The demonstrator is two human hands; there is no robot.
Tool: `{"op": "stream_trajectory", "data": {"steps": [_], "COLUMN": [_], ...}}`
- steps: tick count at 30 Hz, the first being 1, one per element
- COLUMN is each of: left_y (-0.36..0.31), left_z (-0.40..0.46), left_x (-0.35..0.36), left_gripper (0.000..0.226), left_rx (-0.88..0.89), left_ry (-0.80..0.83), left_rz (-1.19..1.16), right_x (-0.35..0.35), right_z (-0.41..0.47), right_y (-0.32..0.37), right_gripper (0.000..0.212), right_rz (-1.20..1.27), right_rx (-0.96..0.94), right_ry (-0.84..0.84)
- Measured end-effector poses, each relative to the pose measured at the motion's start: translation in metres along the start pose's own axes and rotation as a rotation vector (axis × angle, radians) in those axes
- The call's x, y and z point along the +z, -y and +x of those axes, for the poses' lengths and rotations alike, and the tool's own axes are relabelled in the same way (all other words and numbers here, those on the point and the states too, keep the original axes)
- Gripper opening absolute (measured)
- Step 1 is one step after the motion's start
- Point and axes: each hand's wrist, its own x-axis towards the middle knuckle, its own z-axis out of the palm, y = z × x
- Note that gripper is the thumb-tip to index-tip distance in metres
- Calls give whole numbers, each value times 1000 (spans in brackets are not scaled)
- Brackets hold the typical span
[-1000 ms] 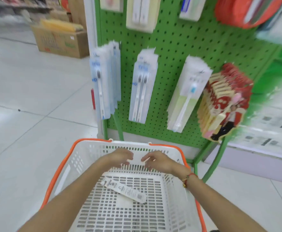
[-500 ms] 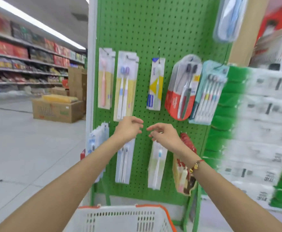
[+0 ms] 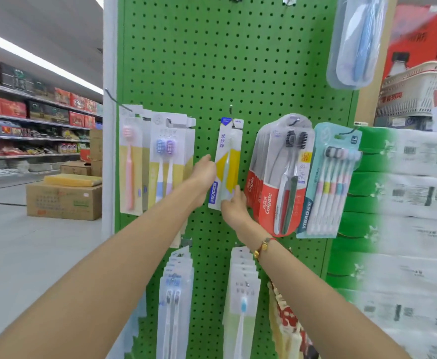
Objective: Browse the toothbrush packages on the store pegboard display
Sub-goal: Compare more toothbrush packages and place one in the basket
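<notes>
A: Status on the pegboard (image 3: 212, 60)?
B: Green, upright, hung with toothbrush packs. Both hands up at the middle row, on the yellow-and-white pack (image 3: 227, 161).
A: Left hand (image 3: 204, 174)?
B: At the pack's left edge, about mid-height. Fingers hidden behind the hand, so grip state: cannot tell. Touching or just beside the edge, unclear which.
A: Right hand (image 3: 234, 207)?
B: At the pack's lower right corner, thumb up along the right edge, fingers at the bottom edge. Looks like a pinch on the corner. Red cord bracelet (image 3: 262, 246) with a gold bead on that wrist.
A: Pack off the hook?
B: No. Top of it up by the hook (image 3: 231, 110), body hanging a bit tilted, bottom swung left.
A: Neighbours?
B: Left: two-brush pack (image 3: 172, 164), blue and purple heads; further left a pink single-brush pack (image 3: 130, 161) at the board's edge. Right: stack of red packs (image 3: 281, 177) with two dark-bristled brushes, then a teal multi-brush pack (image 3: 329, 182). Clear case (image 3: 354, 42) with a blue brush hanging top right.
A: Lower row?
B: Stack of clear two-brush packs (image 3: 174, 301) under the left forearm, stack of pale green single-brush packs (image 3: 242, 301) beside the right forearm.
A: Surroundings?
B: Cardboard box (image 3: 63, 200) on the floor at left, shelves (image 3: 31, 120) of goods behind it. Blurred green-and-white wrapped bundles (image 3: 406, 229) stacked at right.
</notes>
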Motion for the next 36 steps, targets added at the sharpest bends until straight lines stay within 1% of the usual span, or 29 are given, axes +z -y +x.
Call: {"op": "stream_trajectory", "data": {"steps": [3, 6, 8, 10, 12, 14, 18, 24, 27, 31, 34, 36], "left_y": [4, 10, 18, 27, 33, 36, 33, 25, 20, 12, 2, -6], "left_z": [15, 29, 38, 47, 50, 49, 37, 12, -7, -30, -43, -54], "left_x": [8, 11, 11, 11, 12, 15, 19, 19, 19, 11, 3, -1], "left_gripper": [57, 56, 55, 52, 42, 36, 34, 23, 25, 21, 25, 19], "left_rx": [25, 14, 4, 4, 1, -25, -88, -140, -141, -164, -166, -142], "left_ry": [20, 6, -6, -18, -26, -37, -123, -104, -82, -49, -32, -12], "left_rz": [-29, -61, -76, -82, -100, -169, -317, -434, -434, -401, -398, -410], "right_x": [7, 14, 17, 17, 16, 16, 18, 13, 7, -3, -10, -12], "right_z": [24, 44, 55, 59, 58, 56, 43, 16, 1, -23, -38, -48], "right_y": [-1, -1, -3, -4, -3, -3, 2, 8, 11, 18, 26, 31], "right_gripper": [69, 66, 56, 41, 34, 34, 34, 33, 33, 31, 33, 32], "right_rz": [95, 211, 307, 397, 466, 495, 551, 553, 539, 519, 496, 482], "right_rx": [-9, -12, -3, 11, 29, 41, 40, 26, 32, 30, -3, -43], "right_ry": [-102, -203, -275, -326, -306, -275, -259, -269, -262, -243, -222, -220]}}
